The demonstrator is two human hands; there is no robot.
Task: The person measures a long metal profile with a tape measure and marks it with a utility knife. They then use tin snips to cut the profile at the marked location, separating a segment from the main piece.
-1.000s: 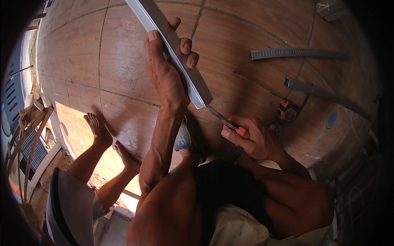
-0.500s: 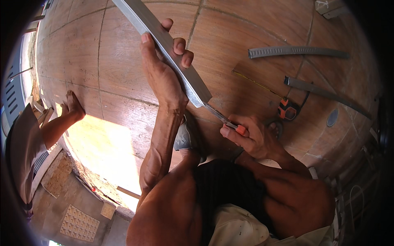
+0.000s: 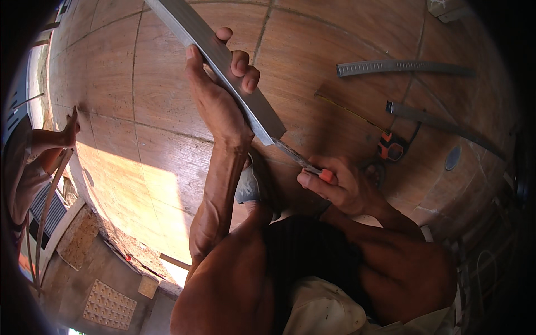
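- The left hand (image 3: 220,106) has its fingers (image 3: 241,62) clamped round a long grey metal channel strip (image 3: 223,64), thumb on the near face, fingertips curled over the far edge.
- That strip runs slantwise from the upper left of the brown wood-pattern tiled floor (image 3: 151,111) down to its cut end just above the right hand (image 3: 338,187).
- The right hand's fingers are closed on an orange-handled tool (image 3: 326,175); its thin metal blade (image 3: 293,156) points up to the strip's cut end and seems to touch it.
- Right of the strip's end lies an orange and black tape measure (image 3: 392,146), its yellow tape (image 3: 343,109) drawn out toward the strip.
- Farther right of the strip, well apart, lie two more grey metal strips (image 3: 402,67) on the floor.
- Far left of the strip, another person's arm (image 3: 47,139) shows.
- No packages or labels can be made out.
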